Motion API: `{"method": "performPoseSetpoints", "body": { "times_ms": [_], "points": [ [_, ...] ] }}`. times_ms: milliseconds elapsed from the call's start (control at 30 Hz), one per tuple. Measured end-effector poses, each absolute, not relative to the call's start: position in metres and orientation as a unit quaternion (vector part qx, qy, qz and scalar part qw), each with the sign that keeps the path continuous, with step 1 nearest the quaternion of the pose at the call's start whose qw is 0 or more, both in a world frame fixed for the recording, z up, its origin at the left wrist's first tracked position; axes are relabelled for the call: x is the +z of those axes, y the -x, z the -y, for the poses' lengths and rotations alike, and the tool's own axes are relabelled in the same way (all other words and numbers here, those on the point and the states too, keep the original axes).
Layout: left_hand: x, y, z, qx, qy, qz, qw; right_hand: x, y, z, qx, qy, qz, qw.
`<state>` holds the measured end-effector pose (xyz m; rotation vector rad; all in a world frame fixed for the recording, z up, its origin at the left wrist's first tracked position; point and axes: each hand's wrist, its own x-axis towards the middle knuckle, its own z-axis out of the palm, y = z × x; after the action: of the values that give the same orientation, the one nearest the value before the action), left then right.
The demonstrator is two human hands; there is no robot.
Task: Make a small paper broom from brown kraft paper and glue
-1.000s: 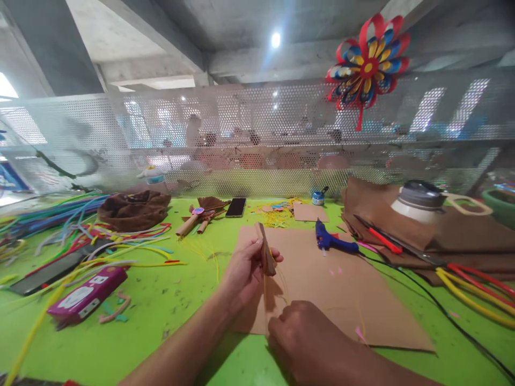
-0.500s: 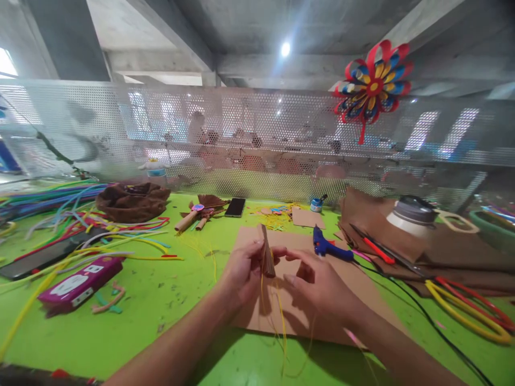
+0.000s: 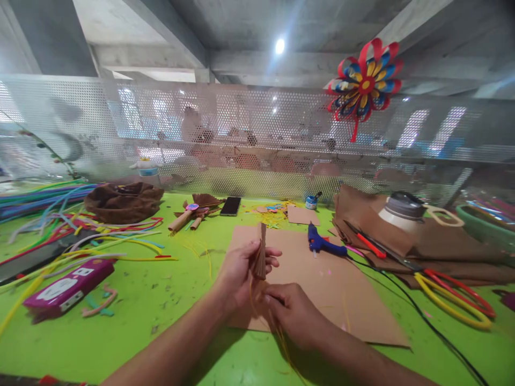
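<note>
Here the left hand pinches a folded brown piece upright.

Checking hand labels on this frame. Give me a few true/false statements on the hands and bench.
1. The left hand holds a folded brown paper piece upright. True.
2. The right hand grips the blue glue gun. False: the glue gun lies untouched on the cardboard sheet, and the right hand is closed on thin yellow strands below the paper.
3. A black phone lies on the green table. True.
4. The paper flower hangs at the upper left of the mesh screen. False: it hangs at the upper right.
</note>
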<state>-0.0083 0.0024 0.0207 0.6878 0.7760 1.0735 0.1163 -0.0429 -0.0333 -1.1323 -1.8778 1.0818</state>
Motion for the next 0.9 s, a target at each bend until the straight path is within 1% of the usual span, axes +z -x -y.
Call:
{"method": "performPoseSetpoints", "body": {
  "times_ms": [200, 267, 300, 333, 467, 600, 700, 767, 900],
  "points": [
    [0.012, 0.008, -0.004, 0.484, -0.344, -0.379, 0.710, -0.002, -0.138, 0.060, 0.185, 0.480, 0.839, 0.177],
    [0.010, 0.007, -0.004, 0.485, -0.350, -0.395, 0.698, 0.013, -0.150, 0.064, 0.131, 0.508, 0.843, 0.120],
    [0.010, 0.006, -0.004, 0.486, -0.354, -0.401, 0.691, 0.020, -0.156, 0.065, 0.118, 0.517, 0.841, 0.107],
    [0.009, 0.006, -0.003, 0.486, -0.359, -0.405, 0.686, 0.026, -0.160, 0.065, 0.113, 0.517, 0.841, 0.111],
    [0.009, 0.002, -0.001, 0.481, -0.362, -0.408, 0.686, 0.044, -0.173, 0.057, 0.123, 0.470, 0.851, 0.201],
    [0.007, 0.001, -0.002, 0.477, -0.347, -0.394, 0.705, 0.042, -0.201, 0.024, 0.132, 0.493, 0.829, 0.228],
    [0.006, 0.002, -0.002, 0.464, -0.343, -0.386, 0.720, 0.024, -0.240, -0.016, 0.087, 0.557, 0.795, 0.223],
    [0.005, 0.002, -0.002, 0.453, -0.339, -0.382, 0.731, 0.008, -0.265, -0.039, 0.012, 0.596, 0.782, 0.183],
    [0.005, 0.001, -0.001, 0.447, -0.331, -0.394, 0.732, -0.021, -0.286, -0.066, -0.020, 0.612, 0.777, 0.147]
  ]
}}
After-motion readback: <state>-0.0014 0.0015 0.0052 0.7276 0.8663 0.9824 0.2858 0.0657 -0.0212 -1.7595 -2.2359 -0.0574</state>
